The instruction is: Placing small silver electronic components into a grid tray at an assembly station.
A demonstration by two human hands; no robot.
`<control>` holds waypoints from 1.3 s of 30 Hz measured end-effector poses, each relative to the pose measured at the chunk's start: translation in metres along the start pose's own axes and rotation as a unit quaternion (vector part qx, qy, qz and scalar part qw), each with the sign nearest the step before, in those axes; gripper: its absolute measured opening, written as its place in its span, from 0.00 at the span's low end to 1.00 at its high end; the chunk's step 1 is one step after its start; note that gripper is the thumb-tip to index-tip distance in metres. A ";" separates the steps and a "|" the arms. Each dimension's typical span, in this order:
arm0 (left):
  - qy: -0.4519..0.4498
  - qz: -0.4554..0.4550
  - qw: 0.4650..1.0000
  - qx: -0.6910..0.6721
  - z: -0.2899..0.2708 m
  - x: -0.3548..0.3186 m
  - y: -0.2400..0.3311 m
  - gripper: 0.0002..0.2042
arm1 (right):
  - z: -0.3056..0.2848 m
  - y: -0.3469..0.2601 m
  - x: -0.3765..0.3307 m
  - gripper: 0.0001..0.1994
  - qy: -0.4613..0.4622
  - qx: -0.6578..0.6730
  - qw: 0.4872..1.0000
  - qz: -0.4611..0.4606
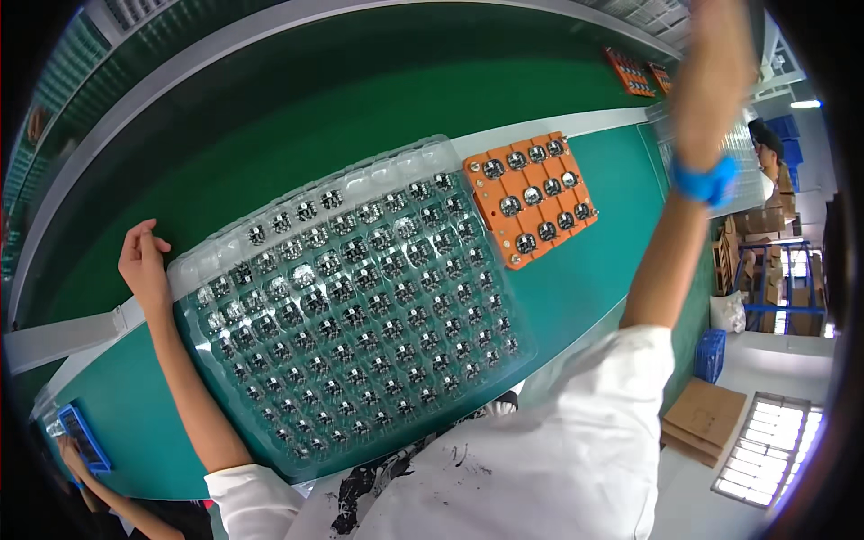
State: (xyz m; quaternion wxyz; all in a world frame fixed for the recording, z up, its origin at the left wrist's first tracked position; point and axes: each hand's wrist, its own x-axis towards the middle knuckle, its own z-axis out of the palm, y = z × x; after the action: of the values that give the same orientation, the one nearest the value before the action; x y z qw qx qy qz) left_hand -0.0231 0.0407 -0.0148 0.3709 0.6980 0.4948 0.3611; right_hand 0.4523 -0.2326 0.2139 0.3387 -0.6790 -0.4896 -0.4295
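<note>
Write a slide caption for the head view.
Left hand beside a clear tray of small parts, orange fixture to the tray's right, blurred right hand at upper right.

Bright indoor light; strong fisheye bend.
Window (772, 448) burnt white, lower right; lamp (806, 104) glaring, upper right. White glints on tray (409, 162). Right hand (715, 81) blurred. Tabletop (621, 207) edges curve; corners black; violet fringe near right rim.
</note>
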 end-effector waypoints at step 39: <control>-0.012 0.001 1.000 -0.001 0.004 -0.003 -0.007 0.10 | -0.005 0.053 -0.223 0.20 -0.319 0.029 0.910 0.262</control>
State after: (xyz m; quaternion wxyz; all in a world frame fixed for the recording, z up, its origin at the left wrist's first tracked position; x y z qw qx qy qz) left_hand -0.0233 0.0389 -0.0232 0.3770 0.7022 0.4898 0.3535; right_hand 0.4683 -0.3361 0.0101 0.2848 -0.8733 -0.3887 -0.0716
